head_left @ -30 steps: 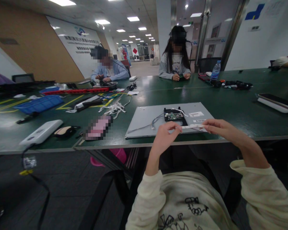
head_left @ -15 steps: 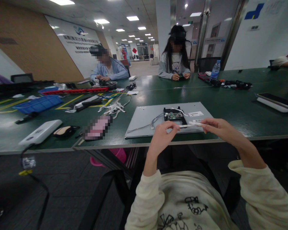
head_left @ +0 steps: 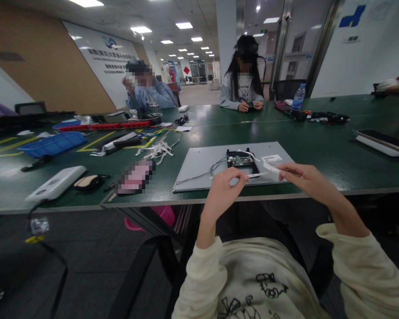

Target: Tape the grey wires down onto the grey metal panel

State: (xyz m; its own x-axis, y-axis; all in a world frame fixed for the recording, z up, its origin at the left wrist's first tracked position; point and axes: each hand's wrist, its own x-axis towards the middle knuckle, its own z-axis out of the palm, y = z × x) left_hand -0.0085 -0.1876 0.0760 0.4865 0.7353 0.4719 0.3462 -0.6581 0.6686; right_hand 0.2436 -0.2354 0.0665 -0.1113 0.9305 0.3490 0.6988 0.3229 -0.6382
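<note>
My left hand [head_left: 228, 185] is closed in a pinch on one end of a thin white strip [head_left: 255, 175]. Opposite it, my right hand [head_left: 297, 174] pinches the strip's other end, where it looks crumpled or folded. The strip stretches between both hands above the near edge of a grey flat panel [head_left: 202, 166]. On the panel sits a black bracket [head_left: 255, 169] with a green circuit board [head_left: 241, 160]. Grey wires [head_left: 216, 167] run from the board across the panel to the left. What exactly the strip is made of I cannot make out.
Left of the panel lie a blurred pink object [head_left: 136, 177], a heap of white strips [head_left: 158, 151], a white power bank [head_left: 58, 182] and a blue tray [head_left: 55, 144]. A phone on a white box [head_left: 384, 141] is at right. Two people sit across the table [head_left: 213, 128].
The right end of the strip shows more of its crumpled part, raised beside my right fingers. My hands have barely shifted. The person at the far left has raised a hand toward the head.
</note>
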